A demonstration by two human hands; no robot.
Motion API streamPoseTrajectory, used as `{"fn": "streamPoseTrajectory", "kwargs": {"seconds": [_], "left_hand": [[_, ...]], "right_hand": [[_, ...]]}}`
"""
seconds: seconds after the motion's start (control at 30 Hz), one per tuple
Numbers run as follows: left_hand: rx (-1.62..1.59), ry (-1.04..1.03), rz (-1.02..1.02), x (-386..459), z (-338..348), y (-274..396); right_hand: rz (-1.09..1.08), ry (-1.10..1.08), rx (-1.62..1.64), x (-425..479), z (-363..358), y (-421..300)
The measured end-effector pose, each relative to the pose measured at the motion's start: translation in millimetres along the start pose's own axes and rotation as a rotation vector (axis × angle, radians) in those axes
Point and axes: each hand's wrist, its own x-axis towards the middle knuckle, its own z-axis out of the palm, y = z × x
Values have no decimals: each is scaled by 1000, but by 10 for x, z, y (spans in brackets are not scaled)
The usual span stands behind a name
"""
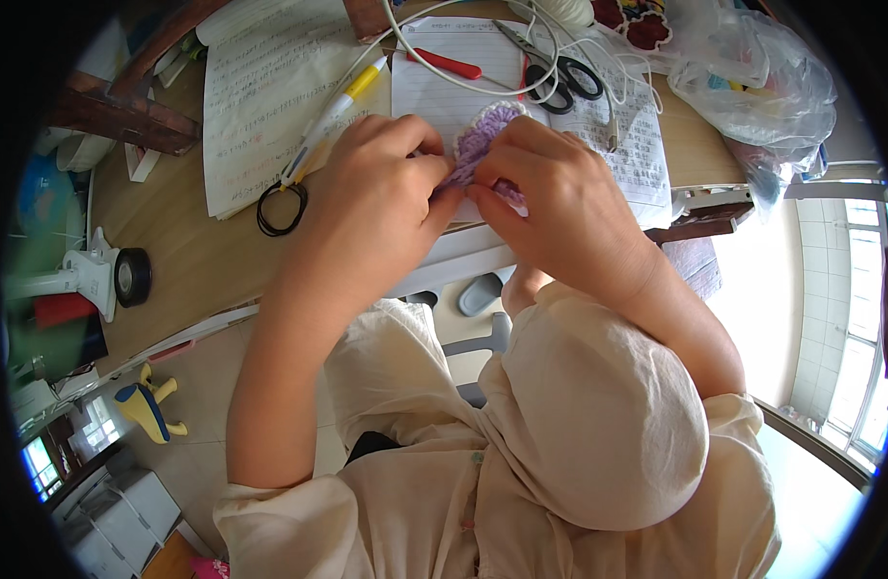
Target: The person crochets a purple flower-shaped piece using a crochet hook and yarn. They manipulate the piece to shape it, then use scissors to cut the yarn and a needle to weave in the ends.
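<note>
A small crocheted piece [481, 137] in purple yarn with a white edge is held up between my hands, just above the front of the desk. My left hand [389, 177] pinches its left lower edge between thumb and fingers. From the other side, my right hand [552, 181] grips it with thumb and index finger, and the fingers cover much of it. Behind it on an open lined notebook [433, 101] lie a red-handled crochet hook [447, 64] and black-handled scissors [559, 79]. A white cable [502, 90] loops over both.
Handwritten sheets [248, 145], a yellow-and-white pen [335, 116] and a black hair tie [282, 210] lie to the left. Clear plastic bags [762, 87] sit at the right rear, near a ball of white yarn [570, 11]. A white clamp stand [89, 275] grips the desk's left edge.
</note>
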Motion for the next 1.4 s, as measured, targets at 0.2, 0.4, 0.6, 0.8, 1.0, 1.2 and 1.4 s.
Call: {"fn": "streamPoseTrajectory", "kwargs": {"seconds": [0.2,0.4,0.6,0.8,1.0,1.2,1.4], "left_hand": [[-6,121,84,-16,85,-40],[-44,153,75,-57,94,-84],[-48,158,95,-88,88,-154],[22,261,151,-138,215,-227],[17,285,10,-227,177,-59],[184,228,-34,-533,199,50],[-79,282,-163,-571,129,20]], "right_hand": [[-26,41,16,45,-91,18],[-162,-104,-97,205,-150,24],[-139,-207,-80,314,-201,113],[-224,-228,-83,397,-201,119],[-119,-274,-104,388,-191,80],[-87,-297,-139,402,-191,31],[-120,-269,-219,340,-177,-43]]}}
